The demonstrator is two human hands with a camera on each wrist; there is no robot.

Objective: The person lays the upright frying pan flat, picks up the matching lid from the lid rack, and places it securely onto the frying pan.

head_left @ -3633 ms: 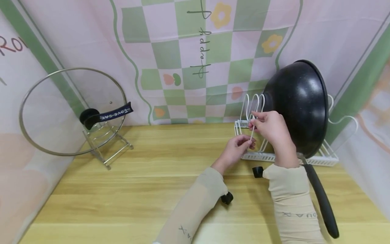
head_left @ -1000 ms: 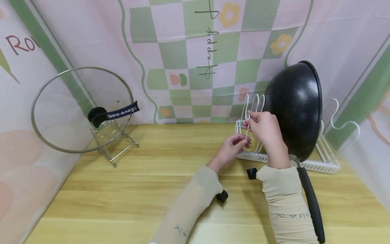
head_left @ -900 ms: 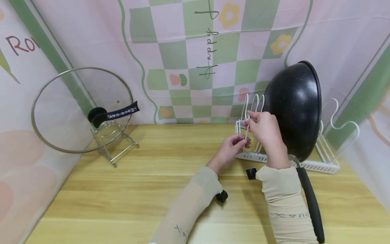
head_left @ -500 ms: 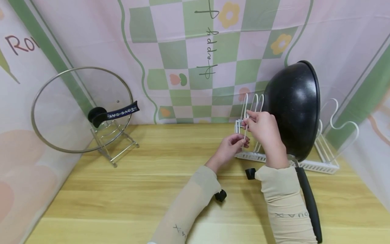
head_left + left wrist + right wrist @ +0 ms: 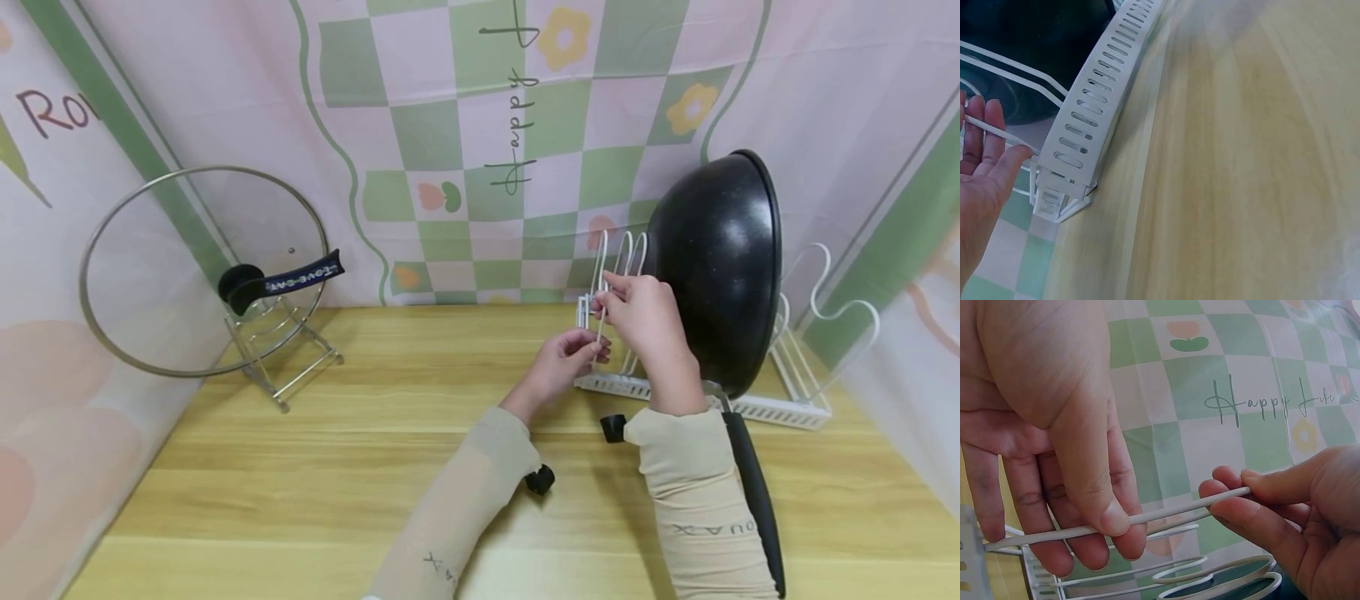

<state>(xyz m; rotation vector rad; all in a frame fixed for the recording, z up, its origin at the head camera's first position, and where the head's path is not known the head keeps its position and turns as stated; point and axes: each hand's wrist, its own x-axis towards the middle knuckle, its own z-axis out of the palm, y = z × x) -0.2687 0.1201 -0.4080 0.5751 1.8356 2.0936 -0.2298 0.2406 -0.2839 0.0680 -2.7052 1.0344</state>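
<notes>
A black wok [image 5: 712, 275] stands on edge in a white wire rack [image 5: 780, 408] with a slotted base, its long black handle [image 5: 753, 500] pointing toward me. My left hand [image 5: 558, 367] pinches a white wire divider [image 5: 1166, 511] low down, close to the base's left end, thumb against fingers. Higher on the same wire, my right hand [image 5: 648, 317] grips between thumb and fingertips. The left wrist view shows the left thumb right beside the slotted base [image 5: 1094, 100]. More white loops [image 5: 628, 250] rise just behind the right hand, before the wok.
A round glass lid [image 5: 142, 275] with a black knob and dark blue lettered handle [image 5: 292, 279] leans on a small metal stand [image 5: 307, 379] at the left. A patterned cloth [image 5: 480, 150] hangs behind the wooden table [image 5: 337, 492]. Wire loops [image 5: 847, 308] stick up right of the wok.
Both hands, the gripped wire and the wok have shifted slightly left. The gap between the wok and the right-hand loops has widened since the oldest frame. Both grips are kept.
</notes>
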